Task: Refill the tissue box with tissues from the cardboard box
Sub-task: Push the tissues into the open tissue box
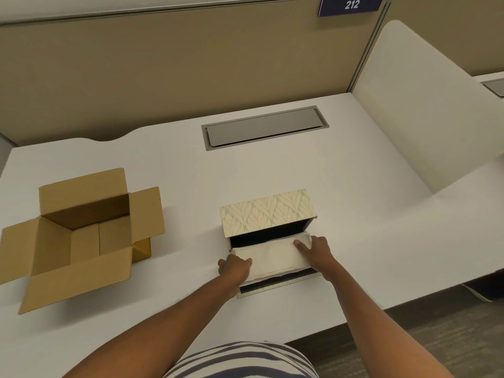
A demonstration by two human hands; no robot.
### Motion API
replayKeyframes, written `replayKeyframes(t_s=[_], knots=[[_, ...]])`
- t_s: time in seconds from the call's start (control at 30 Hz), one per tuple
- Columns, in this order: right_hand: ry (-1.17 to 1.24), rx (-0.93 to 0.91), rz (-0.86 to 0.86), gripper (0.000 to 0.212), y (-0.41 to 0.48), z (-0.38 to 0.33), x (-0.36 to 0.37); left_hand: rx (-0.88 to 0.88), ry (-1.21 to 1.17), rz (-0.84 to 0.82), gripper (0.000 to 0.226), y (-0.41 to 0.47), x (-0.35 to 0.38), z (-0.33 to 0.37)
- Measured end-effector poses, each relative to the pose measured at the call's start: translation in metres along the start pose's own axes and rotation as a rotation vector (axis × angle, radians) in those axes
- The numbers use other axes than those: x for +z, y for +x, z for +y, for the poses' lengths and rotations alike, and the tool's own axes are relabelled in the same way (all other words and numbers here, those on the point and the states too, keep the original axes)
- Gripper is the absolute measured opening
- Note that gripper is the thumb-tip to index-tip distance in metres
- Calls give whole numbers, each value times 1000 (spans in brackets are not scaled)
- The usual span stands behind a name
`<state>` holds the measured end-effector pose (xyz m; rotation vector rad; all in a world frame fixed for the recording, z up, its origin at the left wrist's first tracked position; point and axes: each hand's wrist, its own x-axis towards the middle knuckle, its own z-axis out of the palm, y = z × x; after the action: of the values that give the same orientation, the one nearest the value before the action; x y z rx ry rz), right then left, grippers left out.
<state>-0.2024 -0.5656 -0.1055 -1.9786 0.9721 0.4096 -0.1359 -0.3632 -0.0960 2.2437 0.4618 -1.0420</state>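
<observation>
The tissue box, cream with a leaf pattern and a black inside, lies on the white desk with its open side facing me. A stack of white tissues sits half inside its opening, over the folded-down lid. My left hand grips the stack's left end. At the stack's right end, my right hand presses on top with fingers spread. The cardboard box stands at the left with its flaps open, and its visible inside holds nothing.
A grey cable hatch is set into the desk behind the tissue box. A white divider panel rises on the right and a tan partition at the back. The desk's front edge runs close on my right.
</observation>
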Motion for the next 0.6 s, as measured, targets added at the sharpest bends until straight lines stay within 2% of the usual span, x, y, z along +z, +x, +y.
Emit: replayKeyframes(t_s=[0.1,0.3,0.6], knots=[[-107,-35,35,64,1,5,4,26,20,-2,61,0,-1,1],[-97,-87,65,66,1,10,7,83,-39,-40,70,-1,-2,-5],[-123,-113,78,62,3,16,7,163,-16,-211,71,6,-12,-25]])
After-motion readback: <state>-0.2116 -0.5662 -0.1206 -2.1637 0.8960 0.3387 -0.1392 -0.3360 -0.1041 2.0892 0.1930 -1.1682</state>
